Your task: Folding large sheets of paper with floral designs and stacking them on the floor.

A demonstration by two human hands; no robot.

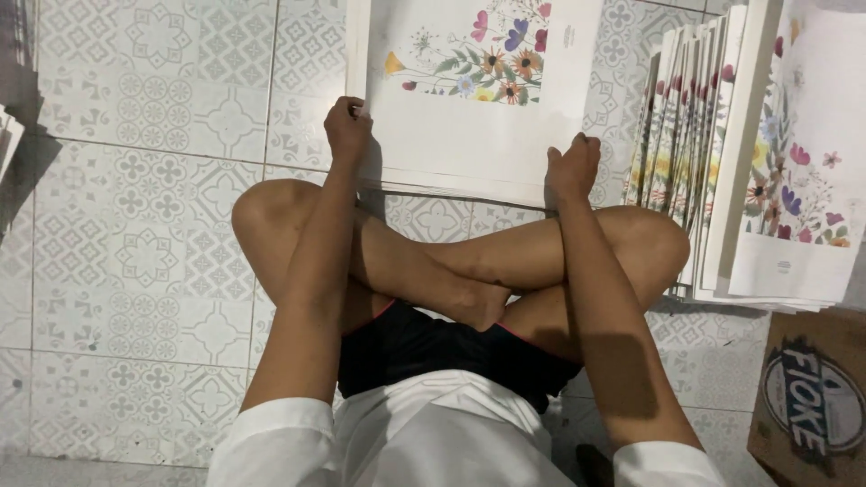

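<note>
I sit cross-legged on a patterned tile floor. A stack of white sheets with a printed flower design [469, 99] lies on the floor just beyond my knees. My left hand [346, 129] grips the stack's left edge, fingers curled over it. At the stack's near edge towards the right corner, my right hand [574, 168] pinches the sheets with its fingers closed on them. The far end of the stack is cut off by the top of the view.
A fanned pile of similar flower-printed sheets [722, 153] lies to my right, with one sheet on top [807, 153]. A brown cardboard box [812, 397] sits at the lower right. Another paper edge [7, 135] shows at far left.
</note>
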